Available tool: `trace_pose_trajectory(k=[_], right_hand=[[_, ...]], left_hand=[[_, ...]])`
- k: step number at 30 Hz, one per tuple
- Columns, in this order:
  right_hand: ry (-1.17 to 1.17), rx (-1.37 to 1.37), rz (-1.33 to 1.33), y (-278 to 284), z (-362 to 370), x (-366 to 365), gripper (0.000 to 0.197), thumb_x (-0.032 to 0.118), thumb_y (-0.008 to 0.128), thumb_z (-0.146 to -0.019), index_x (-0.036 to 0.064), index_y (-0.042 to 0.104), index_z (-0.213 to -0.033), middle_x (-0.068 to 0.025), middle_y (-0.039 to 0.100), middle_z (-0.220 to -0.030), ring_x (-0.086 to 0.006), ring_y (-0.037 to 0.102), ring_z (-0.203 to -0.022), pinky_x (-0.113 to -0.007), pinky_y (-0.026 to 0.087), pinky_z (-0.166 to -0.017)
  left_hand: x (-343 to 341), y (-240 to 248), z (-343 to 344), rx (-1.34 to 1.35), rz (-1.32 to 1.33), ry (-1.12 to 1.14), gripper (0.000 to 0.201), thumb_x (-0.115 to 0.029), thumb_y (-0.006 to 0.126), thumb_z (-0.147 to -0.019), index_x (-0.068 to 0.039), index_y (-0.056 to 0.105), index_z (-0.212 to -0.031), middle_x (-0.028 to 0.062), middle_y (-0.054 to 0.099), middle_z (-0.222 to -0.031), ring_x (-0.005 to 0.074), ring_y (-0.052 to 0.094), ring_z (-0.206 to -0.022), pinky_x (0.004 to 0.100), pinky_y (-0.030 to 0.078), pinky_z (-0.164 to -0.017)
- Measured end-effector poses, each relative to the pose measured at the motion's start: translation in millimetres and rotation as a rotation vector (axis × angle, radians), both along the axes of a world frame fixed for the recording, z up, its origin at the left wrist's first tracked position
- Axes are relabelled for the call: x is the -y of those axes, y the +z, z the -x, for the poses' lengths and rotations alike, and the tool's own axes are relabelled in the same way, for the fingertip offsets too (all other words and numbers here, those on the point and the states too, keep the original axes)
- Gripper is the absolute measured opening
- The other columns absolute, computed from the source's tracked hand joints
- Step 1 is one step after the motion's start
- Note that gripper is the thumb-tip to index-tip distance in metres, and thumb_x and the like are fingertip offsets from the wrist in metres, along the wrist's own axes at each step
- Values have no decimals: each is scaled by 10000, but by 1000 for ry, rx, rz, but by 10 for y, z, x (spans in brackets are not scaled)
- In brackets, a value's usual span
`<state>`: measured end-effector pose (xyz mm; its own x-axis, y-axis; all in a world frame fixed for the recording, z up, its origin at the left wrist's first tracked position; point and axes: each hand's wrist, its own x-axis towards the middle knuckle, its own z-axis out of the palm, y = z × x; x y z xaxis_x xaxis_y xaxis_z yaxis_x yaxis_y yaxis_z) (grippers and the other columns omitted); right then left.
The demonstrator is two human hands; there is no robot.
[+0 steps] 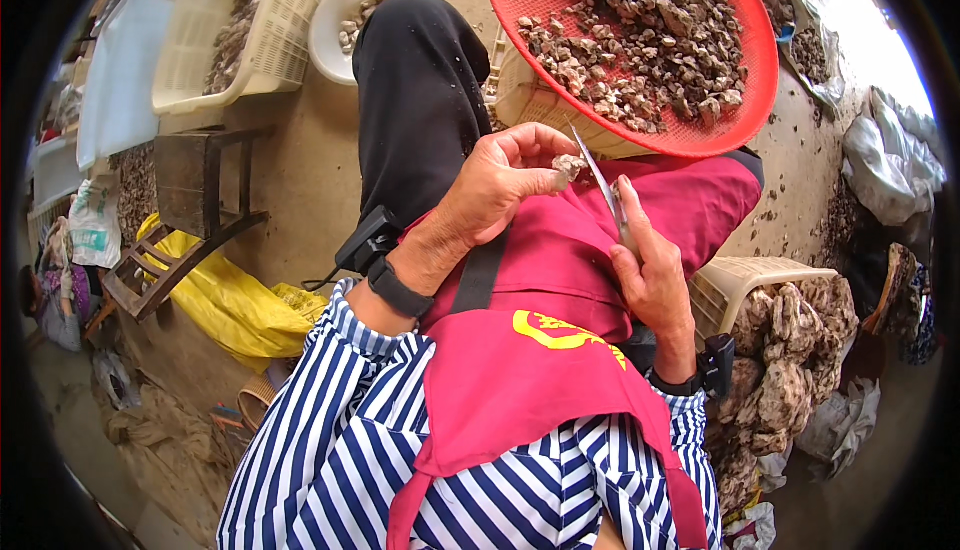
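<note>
One small, pale, rough lump [569,166] sits pinched between the left hand's [488,188] thumb and fingers, over the lap of the magenta apron [515,410]. Opposite it, the right hand [650,275] has its fingers closed around the handle of a slim knife [604,188], whose blade slants up and to the left, right at the lump's side (whether metal meets lump, I cannot tell). Just beyond the hands, a wide red mesh tray [766,70] carries a heap of dark, craggy pieces [680,35]. Left of it, beyond the knee, a white basin [326,48] holds a few similar bits. By the right forearm, big brown-and-cream clumps [785,370] fill a cream crate [725,290].
</note>
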<state>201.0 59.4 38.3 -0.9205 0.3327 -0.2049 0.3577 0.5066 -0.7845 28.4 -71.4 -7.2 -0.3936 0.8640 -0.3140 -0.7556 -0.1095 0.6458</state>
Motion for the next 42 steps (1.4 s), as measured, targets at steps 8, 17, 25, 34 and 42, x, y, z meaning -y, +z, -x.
trace_pose_trajectory(k=[8, 17, 25, 34, 42], right_hand=[[-313, 37, 479, 25, 27, 2, 609, -7, 430, -804, -14, 303, -1400, 6, 541, -807, -46, 451, -632, -179, 394, -589], [-388, 19, 639, -31, 31, 46, 616, 48, 402, -830, 23, 251, -1427, 45, 420, -595, -19, 353, -451, -156, 309, -402], [-350, 12, 708, -7, 76, 64, 621, 63, 442, -851, 24, 229, -1433, 51, 421, -618, -22, 357, -462, -157, 305, -409], [-110, 24, 360, -39, 105, 100, 624, 25, 490, -816, 25, 290, -1407, -217, 484, -1308, -240, 551, -1123, -296, 396, -940], [-81, -1, 247, -19, 94, 81, 623, 12, 495, -806, -3, 293, -1395, -236, 477, -1302, -298, 520, -1173, -314, 405, -944]], left_hand=[[32, 16, 67, 244, -36, -35, 268, -51, 599, -843, -5, 544, -1102, 150, 619, -1032, 149, 587, -848, 271, 480, -725], [14, -55, 113, 430, -69, -10, 166, -145, 555, -899, -29, 541, -1018, 176, 612, -997, 124, 531, -714, 233, 449, -648], [23, -94, 112, 488, -98, 19, 195, -171, 573, -895, -27, 545, -1023, 165, 614, -984, 95, 500, -665, 222, 434, -619], [27, -22, 131, 444, -49, 48, 302, -58, 580, -871, -24, 513, -1163, 177, 623, -983, 152, 609, -787, 235, 497, -658], [22, 52, 125, 364, 51, 69, 180, -48, 613, -851, -42, 522, -1005, 167, 620, -982, 161, 615, -794, 221, 515, -648]])
